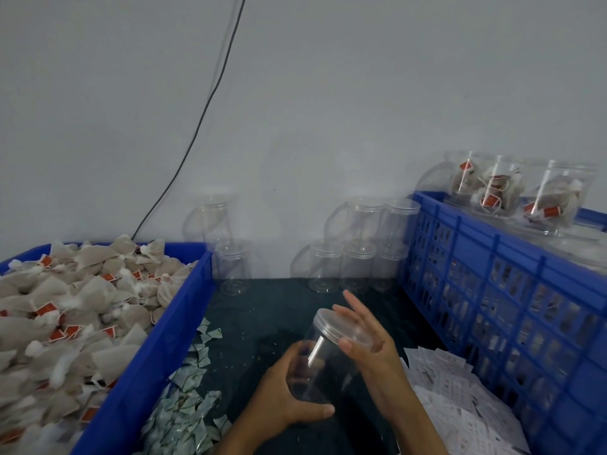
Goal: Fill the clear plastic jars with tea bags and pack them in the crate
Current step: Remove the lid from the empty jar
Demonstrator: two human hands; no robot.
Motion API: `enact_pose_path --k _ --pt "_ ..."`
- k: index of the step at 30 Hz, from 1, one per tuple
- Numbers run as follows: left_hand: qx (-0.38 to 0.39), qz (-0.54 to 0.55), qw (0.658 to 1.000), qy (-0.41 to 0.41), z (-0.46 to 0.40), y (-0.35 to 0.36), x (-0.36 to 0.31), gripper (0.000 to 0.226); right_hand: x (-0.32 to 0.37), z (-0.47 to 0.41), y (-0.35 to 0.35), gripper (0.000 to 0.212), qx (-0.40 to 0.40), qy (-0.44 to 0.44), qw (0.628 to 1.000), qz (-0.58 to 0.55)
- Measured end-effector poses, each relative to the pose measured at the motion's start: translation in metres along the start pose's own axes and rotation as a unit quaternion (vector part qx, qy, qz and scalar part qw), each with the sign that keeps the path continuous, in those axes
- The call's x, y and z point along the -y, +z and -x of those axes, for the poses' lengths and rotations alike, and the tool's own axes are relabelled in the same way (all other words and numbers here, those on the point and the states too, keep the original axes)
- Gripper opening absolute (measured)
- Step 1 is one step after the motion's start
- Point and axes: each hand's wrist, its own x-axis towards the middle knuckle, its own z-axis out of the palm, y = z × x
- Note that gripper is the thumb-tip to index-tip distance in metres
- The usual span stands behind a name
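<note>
An empty clear plastic jar (323,366) with its lid (341,325) on is held tilted over the dark table. My left hand (282,395) grips the jar's body from below. My right hand (371,343) rests on the lid with the fingers spread and mostly straight. A blue bin (157,349) on the left is heaped with tea bags (62,310) carrying red tags. The blue lattice crate (512,290) on the right carries filled jars (512,192) on top of its load.
Several empty lidded jars (358,247) are stacked against the wall behind, with two more (226,244) beside the bin. Small greenish sachets (187,399) lie along the bin, white printed slips (460,402) beside the crate. A black cable (210,90) runs down the wall.
</note>
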Motion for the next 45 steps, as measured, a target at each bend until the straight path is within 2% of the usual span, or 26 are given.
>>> enact_pose_path --k 3,6,8,12,14,19,22,24,26,27,30,31,32,34,35,38,41,43,45 --pt "-0.08 -0.046 0.996 0.011 -0.001 0.006 -0.002 0.092 -0.012 0.0 0.009 0.102 -0.067 0.017 0.998 0.008" --pt "-0.137 -0.154 0.978 0.023 -0.001 0.006 -0.005 0.105 -0.028 0.001 0.019 0.105 -0.108 0.008 0.994 -0.002" --pt "-0.135 -0.16 0.978 0.026 -0.001 0.006 -0.004 0.105 -0.034 -0.001 0.019 0.097 -0.121 0.0 0.992 -0.028" --pt "-0.09 -0.036 0.995 0.02 -0.001 0.002 0.001 0.091 -0.033 -0.003 0.011 0.079 -0.089 -0.005 0.994 -0.061" --pt "-0.085 -0.007 0.996 0.016 -0.001 0.001 0.001 0.087 -0.031 -0.002 0.011 0.072 -0.084 -0.011 0.995 -0.06" --pt "-0.087 -0.104 0.991 0.018 0.002 0.003 -0.001 0.096 -0.026 -0.002 0.016 0.082 -0.13 -0.018 0.991 0.014" --pt "-0.042 -0.045 0.998 -0.006 0.004 0.0 -0.004 0.091 -0.022 0.0 0.01 0.08 -0.123 -0.006 0.992 -0.004" --pt "0.029 0.042 0.998 -0.044 0.003 -0.003 -0.007 0.089 -0.017 -0.001 0.003 0.072 -0.097 0.027 0.991 -0.086" --pt "0.111 0.134 0.981 -0.087 0.004 -0.007 -0.012 0.088 -0.012 -0.001 -0.003 0.062 -0.05 0.058 0.984 -0.161" --pt "0.145 0.159 0.972 -0.097 0.005 -0.01 -0.015 0.086 -0.011 0.0 -0.004 0.065 -0.027 0.066 0.98 -0.188" --pt "0.19 0.195 0.958 -0.094 0.007 -0.012 -0.02 0.084 -0.011 0.002 -0.007 0.095 0.02 0.079 0.964 -0.255" --pt "0.188 0.202 0.957 -0.092 0.007 -0.011 -0.02 0.084 -0.012 0.002 -0.007 0.095 0.026 0.082 0.96 -0.268" --pt "0.18 0.206 0.958 -0.09 0.007 -0.01 -0.02 0.083 -0.013 0.002 -0.007 0.086 0.025 0.084 0.958 -0.275" --pt "0.142 0.209 0.963 -0.095 0.006 -0.008 -0.015 0.082 -0.016 0.0 -0.007 0.062 -0.009 0.09 0.96 -0.267" --pt "0.116 0.203 0.967 -0.097 0.005 -0.007 -0.013 0.083 -0.018 -0.001 -0.006 0.059 -0.034 0.095 0.963 -0.25" --pt "0.036 0.131 0.988 -0.078 0.003 -0.003 -0.005 0.084 -0.021 -0.002 0.003 0.072 -0.101 0.079 0.984 -0.128" --pt "-0.013 0.068 0.997 -0.045 0.003 -0.001 0.001 0.086 -0.026 -0.001 0.01 0.081 -0.145 0.052 0.988 -0.024" --pt "-0.017 0.062 0.997 -0.037 0.002 -0.002 0.003 0.086 -0.028 0.0 0.01 0.076 -0.155 0.043 0.987 -0.007" --pt "0.01 0.087 0.995 -0.041 0.001 -0.003 0.003 0.083 -0.026 0.0 0.01 0.068 -0.142 0.036 0.989 -0.038"
